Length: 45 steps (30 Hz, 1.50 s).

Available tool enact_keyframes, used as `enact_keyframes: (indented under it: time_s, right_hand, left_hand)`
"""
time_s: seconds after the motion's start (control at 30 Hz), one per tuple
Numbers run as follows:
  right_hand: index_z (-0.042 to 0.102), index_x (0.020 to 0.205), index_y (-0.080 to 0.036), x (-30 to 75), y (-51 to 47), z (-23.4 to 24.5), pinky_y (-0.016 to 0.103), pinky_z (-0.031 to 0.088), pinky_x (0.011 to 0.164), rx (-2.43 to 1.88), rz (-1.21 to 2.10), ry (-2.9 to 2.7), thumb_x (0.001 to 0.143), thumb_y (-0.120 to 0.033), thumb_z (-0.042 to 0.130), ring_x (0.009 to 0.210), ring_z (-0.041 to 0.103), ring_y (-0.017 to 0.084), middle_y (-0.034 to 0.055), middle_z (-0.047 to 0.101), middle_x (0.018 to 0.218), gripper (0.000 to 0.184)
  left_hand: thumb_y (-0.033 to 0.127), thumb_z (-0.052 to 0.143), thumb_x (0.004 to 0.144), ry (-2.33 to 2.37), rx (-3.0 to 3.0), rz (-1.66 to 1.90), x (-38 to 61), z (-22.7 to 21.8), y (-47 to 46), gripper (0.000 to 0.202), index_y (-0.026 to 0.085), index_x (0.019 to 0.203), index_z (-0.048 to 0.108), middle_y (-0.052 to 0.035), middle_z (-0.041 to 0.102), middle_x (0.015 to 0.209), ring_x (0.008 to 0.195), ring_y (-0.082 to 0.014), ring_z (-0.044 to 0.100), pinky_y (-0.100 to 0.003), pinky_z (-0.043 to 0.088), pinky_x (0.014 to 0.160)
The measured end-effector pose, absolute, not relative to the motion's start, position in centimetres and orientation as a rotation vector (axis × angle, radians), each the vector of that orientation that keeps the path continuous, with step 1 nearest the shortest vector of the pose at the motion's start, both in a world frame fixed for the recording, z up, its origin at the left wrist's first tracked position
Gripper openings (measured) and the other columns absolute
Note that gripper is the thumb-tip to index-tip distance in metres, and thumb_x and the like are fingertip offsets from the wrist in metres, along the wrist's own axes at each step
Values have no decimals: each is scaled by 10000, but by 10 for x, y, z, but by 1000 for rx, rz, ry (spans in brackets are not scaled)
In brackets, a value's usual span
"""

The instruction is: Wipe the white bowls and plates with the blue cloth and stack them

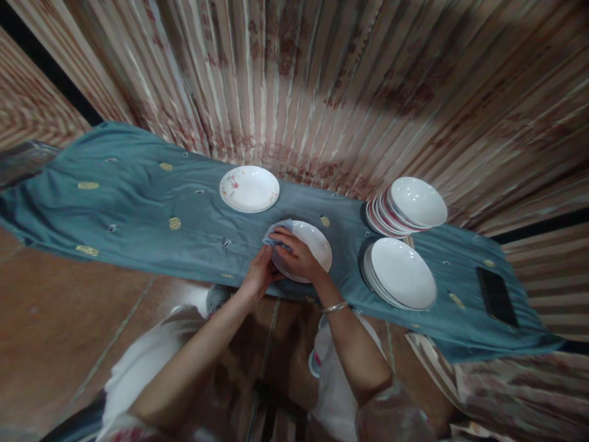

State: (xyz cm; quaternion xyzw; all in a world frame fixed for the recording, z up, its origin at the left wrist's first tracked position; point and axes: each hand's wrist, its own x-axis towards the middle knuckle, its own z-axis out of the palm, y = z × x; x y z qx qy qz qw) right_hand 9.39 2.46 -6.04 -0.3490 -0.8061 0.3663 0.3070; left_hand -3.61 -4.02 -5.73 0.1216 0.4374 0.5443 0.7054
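A white plate [315,243] lies near the front edge of a table draped in a blue-grey cloth [138,209]. My right hand [297,253] presses a small blue-grey rag [276,236] onto the plate's left part, fingers curled over the rag. My left hand [260,273] grips the plate's left rim from below. A bangle sits on my right wrist.
A single white plate with a floral print [249,188] lies further back. To the right are a tilted stack of white bowls [407,205] and a stack of white plates [400,273]. A black phone [497,298] lies at the far right. Striped curtains hang behind.
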Motion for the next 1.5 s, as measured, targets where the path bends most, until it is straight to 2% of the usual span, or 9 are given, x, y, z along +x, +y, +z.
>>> enact_keyframes:
  time_s: [0.17, 0.4, 0.6, 0.73, 0.9, 1.1, 1.2, 1.37, 1.5]
  right_hand:
    - [710, 1186, -227, 100, 21, -57, 370, 393, 1158, -868, 1084, -2128, 972, -248, 500, 1311, 555, 190, 79, 621, 1386, 300]
    - [760, 984, -206, 116, 12, -42, 339, 512, 1009, -829, 1185, -2212, 970, -301, 536, 1121, 670, 192, 70, 732, 1166, 244]
    - [758, 822, -202, 135, -1, -27, 277, 537, 890, -976, 1099, -2325, 958, -264, 546, 964, 701, 165, 35, 754, 1028, 259]
    - [733, 705, -193, 148, -2, -29, 270, 529, 856, -1086, 960, -2373, 960, -258, 546, 895, 704, 160, 36, 764, 966, 323]
    - [701, 673, -194, 161, 3, -43, 283, 518, 846, -1232, 679, -2402, 943, -224, 559, 853, 695, 168, 55, 764, 937, 306]
    - [670, 770, -200, 161, 12, -50, 290, 497, 881, -1371, 439, -2377, 915, -187, 590, 902, 660, 184, 62, 727, 904, 166]
    - [673, 876, -197, 157, 19, -52, 329, 487, 963, -1335, 431, -2358, 907, -172, 580, 994, 647, 202, 75, 717, 994, 101]
    - [665, 1159, -162, 141, 29, -66, 441, 393, 1143, -1232, 551, -2306, 894, -177, 565, 1292, 538, 257, 148, 627, 1330, 283]
    - [636, 1263, -151, 124, 30, -74, 492, 348, 1183, -1132, 633, -2324, 895, -211, 565, 1361, 476, 273, 161, 560, 1424, 380]
  left_hand:
    - [422, 534, 958, 996, 255, 1204, -35, -57, -38, 398, 179, 1268, 594, -93, 749, 1052, 924, -229, 718, -344, 613, 715]
    - [394, 469, 986, 1029, 275, 1204, -37, -61, -36, 384, 131, 1223, 616, -90, 740, 964, 686, -156, 672, -252, 564, 553]
    - [425, 577, 924, 963, 355, 1198, -37, -60, -38, 523, 200, 1393, 525, -105, 749, 1071, 782, -211, 720, -325, 609, 624]
    - [414, 645, 883, 977, 354, 1201, -38, -61, -39, 580, 224, 1413, 508, -115, 738, 1131, 846, -228, 734, -350, 624, 673]
    - [396, 658, 875, 1008, 352, 1184, -39, -61, -38, 594, 245, 1426, 499, -112, 733, 1158, 854, -227, 733, -346, 626, 681]
    - [408, 675, 857, 1021, 383, 1192, -39, -58, -39, 615, 263, 1428, 498, -89, 732, 1155, 845, -205, 722, -343, 627, 680]
    - [426, 662, 864, 1035, 410, 1191, -38, -59, -39, 588, 277, 1412, 510, -77, 728, 1173, 856, -193, 718, -316, 621, 674]
    - [413, 645, 878, 1039, 414, 1208, -38, -63, -38, 552, 267, 1397, 524, -79, 734, 1144, 812, -182, 711, -296, 610, 649]
    - [395, 650, 874, 1029, 394, 1223, -38, -61, -39, 530, 249, 1372, 539, -40, 745, 1025, 672, -125, 666, -247, 580, 587]
